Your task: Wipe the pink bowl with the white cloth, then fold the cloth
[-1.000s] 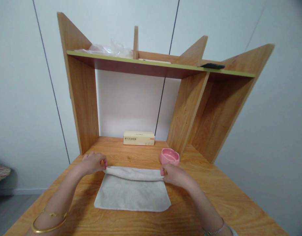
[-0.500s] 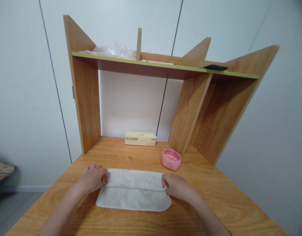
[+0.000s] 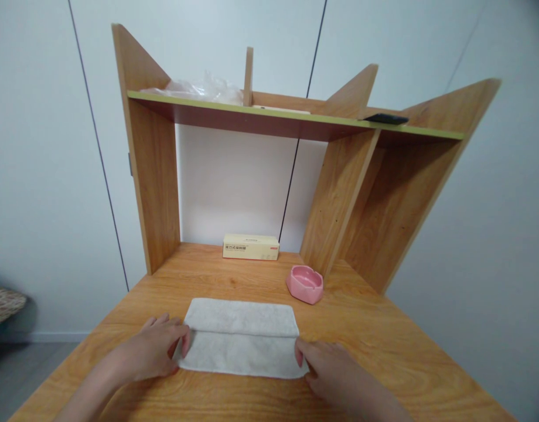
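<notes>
A light grey cloth (image 3: 243, 351) lies on the wooden desk with its far part folded over, and a straight fold edge runs across its middle. My left hand (image 3: 153, 349) is at the near left corner, thumb on top of the cloth and fingers curled at its edge. At the opposite side, my right hand (image 3: 326, 366) pinches the near right corner in the same way. Both corners are partly hidden under the fingers.
Beyond the cloth, a pink angular ashtray (image 3: 304, 284) stands to the right. A cream printed box (image 3: 251, 247) sits at the back of the desk (image 3: 234, 278). The wooden shelf unit (image 3: 157, 187) above holds a clear plastic bag (image 3: 203, 91) and a dark flat object (image 3: 386, 119).
Both hands have moved from the cloth's upper side edges toward me, down to its near corners. The folded part lies flat where it was.
</notes>
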`<state>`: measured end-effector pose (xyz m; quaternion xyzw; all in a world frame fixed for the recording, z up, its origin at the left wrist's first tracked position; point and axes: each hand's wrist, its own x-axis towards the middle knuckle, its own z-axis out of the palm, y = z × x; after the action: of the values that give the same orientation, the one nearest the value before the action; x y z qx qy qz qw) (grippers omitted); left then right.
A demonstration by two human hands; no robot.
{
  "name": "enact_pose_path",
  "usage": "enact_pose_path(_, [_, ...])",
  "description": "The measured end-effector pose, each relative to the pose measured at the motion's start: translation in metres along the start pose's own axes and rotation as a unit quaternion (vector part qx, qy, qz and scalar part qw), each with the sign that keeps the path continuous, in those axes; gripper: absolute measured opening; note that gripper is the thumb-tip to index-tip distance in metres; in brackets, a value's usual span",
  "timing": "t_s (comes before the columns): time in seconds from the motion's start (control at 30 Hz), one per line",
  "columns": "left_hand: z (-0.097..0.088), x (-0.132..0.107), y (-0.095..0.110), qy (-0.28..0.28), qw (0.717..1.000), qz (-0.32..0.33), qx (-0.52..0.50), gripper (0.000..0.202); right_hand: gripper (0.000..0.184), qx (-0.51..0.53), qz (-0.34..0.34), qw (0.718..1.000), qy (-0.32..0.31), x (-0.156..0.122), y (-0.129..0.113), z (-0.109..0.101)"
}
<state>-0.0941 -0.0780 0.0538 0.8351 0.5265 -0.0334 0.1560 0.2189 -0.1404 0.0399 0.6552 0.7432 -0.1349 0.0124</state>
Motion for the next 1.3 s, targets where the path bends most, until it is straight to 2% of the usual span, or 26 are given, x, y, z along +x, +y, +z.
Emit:
enact_pose_path(0.13, [-0.004, 0.006, -0.006, 0.033, 0.999, -0.005, -0.014, 0.017, 0.023, 0.004, 0.011, 0.999, 0.042, 0.005, 0.0, -0.01])
enact_pose_path(0.3, [-0.027, 0.016, -0.011, 0.085, 0.995, 0.008, -0.043, 0.014, 0.016, 0.016, 0.039, 0.995, 0.091, 0.018, 0.0, -0.03])
enact_pose_path(0.43, [-0.036, 0.038, -0.011, 0.147, 0.988, -0.046, -0.028, 0.015, 0.018, 0.018, 0.085, 0.99, 0.111, 0.044, 0.005, -0.035])
enact_pose_path(0.57, [-0.025, 0.063, -0.008, 0.165, 0.98, -0.107, 0.009, 0.018, 0.019, -0.014, 0.118, 0.987, 0.11, 0.075, 0.01, -0.03])
enact_pose_path(0.67, [-0.012, 0.074, -0.007, 0.16, 0.98, -0.11, 0.032, 0.02, 0.022, -0.033, 0.122, 0.988, 0.089, 0.09, 0.011, -0.022])
enact_pose_path(0.77, [-0.003, 0.076, -0.009, 0.153, 0.98, -0.119, 0.04, 0.022, 0.026, -0.027, 0.114, 0.99, 0.072, 0.096, 0.013, -0.015])
enact_pose_path(0.9, [-0.004, 0.073, -0.011, 0.176, 0.976, -0.124, 0.032, 0.027, 0.035, 0.025, 0.1, 0.991, 0.09, 0.096, 0.023, -0.013])
enact_pose_path(1.0, [-0.008, 0.071, -0.008, 0.187, 0.977, -0.104, 0.019, 0.026, 0.031, 0.084, 0.097, 0.988, 0.084, 0.096, 0.034, -0.014])
enact_pose_path(1.07, [-0.009, 0.073, -0.003, 0.183, 0.981, -0.069, 0.008, 0.022, 0.024, 0.119, 0.095, 0.986, 0.069, 0.097, 0.04, -0.014])
enact_pose_path(1.2, [-0.005, 0.082, 0.016, 0.153, 0.988, 0.029, -0.015, 0.018, 0.015, 0.172, 0.104, 0.978, 0.048, 0.101, 0.045, -0.01])
enact_pose_path(1.3, [0.003, 0.09, 0.033, 0.131, 0.988, 0.073, -0.027, 0.021, 0.012, 0.202, 0.111, 0.972, 0.044, 0.104, 0.045, -0.006])
